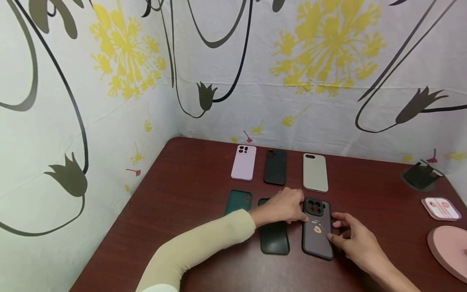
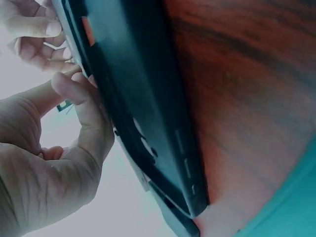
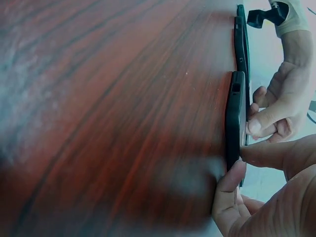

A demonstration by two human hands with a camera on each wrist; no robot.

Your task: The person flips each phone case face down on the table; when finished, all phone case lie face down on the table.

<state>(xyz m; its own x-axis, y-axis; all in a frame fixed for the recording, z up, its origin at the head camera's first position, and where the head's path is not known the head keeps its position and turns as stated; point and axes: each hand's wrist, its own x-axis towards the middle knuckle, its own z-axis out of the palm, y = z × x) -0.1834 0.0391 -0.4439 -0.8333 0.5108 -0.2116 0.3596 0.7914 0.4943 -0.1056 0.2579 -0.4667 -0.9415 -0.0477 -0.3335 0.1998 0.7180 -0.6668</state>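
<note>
cases laid in two rows, last one being squared up

six phone cases lie on the tabletop (image 1: 175, 194) in two rows, so the arranging looks almost done. the back row, a lilac case (image 1: 243, 162), a black case (image 1: 275, 166) and a grey case (image 1: 315, 172), sits straight and untouched. in front, a teal case (image 1: 238, 200) and a dark green case (image 1: 274, 237) lie flat; the printed case (image 1: 317, 228) at the right end of the row is the one in hand and seems to need only a final nudge.

the left hand (image 1: 283, 207) pinches its left top edge with thumb and curled fingers. the right hand (image 1: 352, 235) touches its right edge with loosely spread fingers, thumb against the lower side.

the cases are thin, matte, rounded rectangles with camera cut-outs, soft-looking like silicone; the printed one has a raised black rim. the tabletop is glossy reddish wood grain.
</note>
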